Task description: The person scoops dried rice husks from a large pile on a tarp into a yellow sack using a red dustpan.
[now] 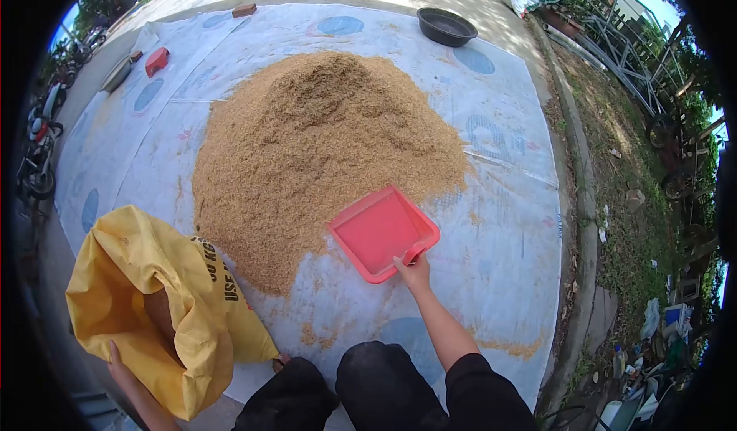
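A red plastic dustpan (380, 231) is gripped at its handle by my right hand (415, 273). Its inside looks bare, and its far edge reaches the near side of a large heap of golden-brown grain (322, 139). On the left, a yellow sack (219, 331) with black print stands with its mouth wide apart. My left hand (120, 371) grips the sack's rim on the near left; most of its fingers are hidden by the cloth. Something brown shows inside the sack.
The heap lies on a white printed tarp (507, 239). At its far edges are a dark basin (447, 29), a red plastic object (156, 62) and a brick (244, 9). Motorbikes (44, 151) stand left. A curb (587, 201) and litter lie right.
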A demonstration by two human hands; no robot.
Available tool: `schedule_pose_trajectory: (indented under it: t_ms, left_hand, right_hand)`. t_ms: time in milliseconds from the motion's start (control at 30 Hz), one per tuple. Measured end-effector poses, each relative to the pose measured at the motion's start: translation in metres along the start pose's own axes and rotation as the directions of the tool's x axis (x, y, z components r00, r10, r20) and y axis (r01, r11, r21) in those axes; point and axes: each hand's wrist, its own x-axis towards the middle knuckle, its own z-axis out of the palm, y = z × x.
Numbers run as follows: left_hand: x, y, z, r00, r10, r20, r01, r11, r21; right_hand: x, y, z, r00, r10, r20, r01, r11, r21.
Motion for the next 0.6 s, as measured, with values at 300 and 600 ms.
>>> schedule_pose_trajectory:
  t_ms: [300,600]
  left_hand:
    - [-0.021,0.005,-0.007,0.998,-0.049,0.036,0.055,0.982,-0.182]
    - [-0.066,0.041,0.005,0.981,-0.098,0.170,0.149,0.936,-0.319]
  right_hand:
    - [-0.059,0.009,-0.035,0.994,-0.106,0.039,0.104,0.993,0.048]
    - [0.004,-0.026,0.100,0.990,-0.136,-0.031,0.135,0.990,-0.035]
